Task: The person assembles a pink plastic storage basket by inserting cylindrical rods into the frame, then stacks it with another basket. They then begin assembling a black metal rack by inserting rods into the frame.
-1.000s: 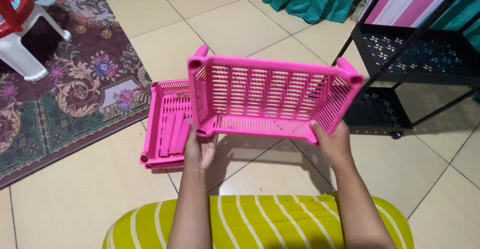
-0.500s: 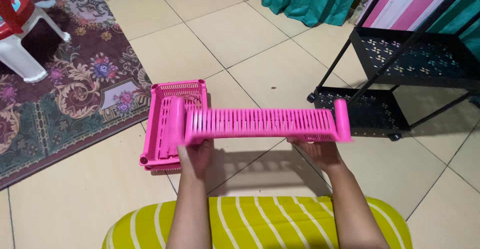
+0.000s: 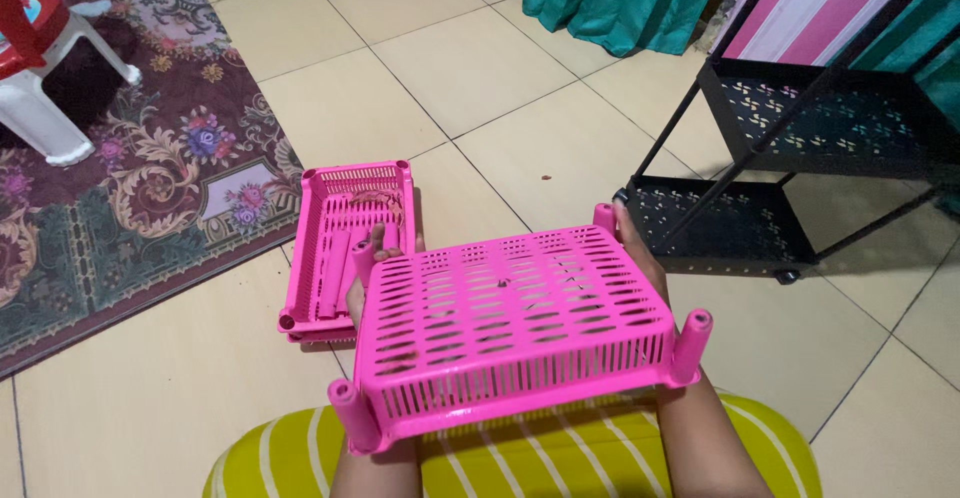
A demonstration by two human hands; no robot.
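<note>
Both hands hold a pink slotted plastic tray [image 3: 520,323] upside down over a yellow striped cushion [image 3: 600,453]. The left hand [image 3: 362,283] grips its far left edge, the right hand [image 3: 640,248] its right edge. A second pink tray [image 3: 345,248] lies on the tiled floor [image 3: 480,78] beside a patterned rug [image 3: 130,208], near a black cart [image 3: 790,158].

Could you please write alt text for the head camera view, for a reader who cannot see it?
Two bare hands hold a pink slotted plastic tray upside down over a yellow striped cushion. Another pink tray lies on the tiled floor, between a patterned rug and a black metal cart.
</note>
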